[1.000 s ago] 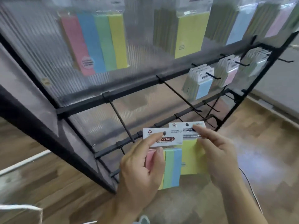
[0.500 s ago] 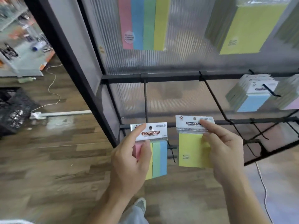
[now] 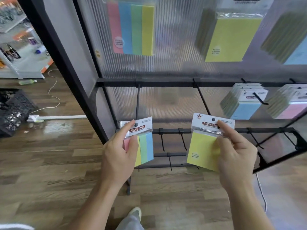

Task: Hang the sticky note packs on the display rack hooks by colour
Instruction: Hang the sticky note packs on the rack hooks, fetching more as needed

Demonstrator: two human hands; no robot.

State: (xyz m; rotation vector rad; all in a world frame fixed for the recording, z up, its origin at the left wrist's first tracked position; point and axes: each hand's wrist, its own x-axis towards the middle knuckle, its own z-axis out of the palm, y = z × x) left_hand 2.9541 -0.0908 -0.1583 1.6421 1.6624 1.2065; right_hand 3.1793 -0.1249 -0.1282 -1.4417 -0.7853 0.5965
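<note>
**Head view.** The left hand (image 3: 118,156) pinches the multicolour pack (image 3: 146,146) at its left edge, with the forefinger on the header card and the thumb over the pink strip. Yellow, green and blue strips show beside it. The right hand (image 3: 235,155) grips the yellow pack (image 3: 202,150), forefinger across the printed header.

Both packs are held in front of the lower bars of the display rack (image 3: 166,84), well apart from each other, and neither is on a hook. An empty hook (image 3: 137,103) juts from the middle bar above the left hand, and a second empty hook (image 3: 203,100) stands above the yellow pack.

Packs already hung:
- **Top row:** a four-colour stack (image 3: 131,29) and a yellow stack (image 3: 230,39).
- **Middle row, right:** a blue stack (image 3: 244,111) and a pink stack (image 3: 289,112).

A black crate (image 3: 15,110) sits on the wood floor (image 3: 49,163) at left.
</note>
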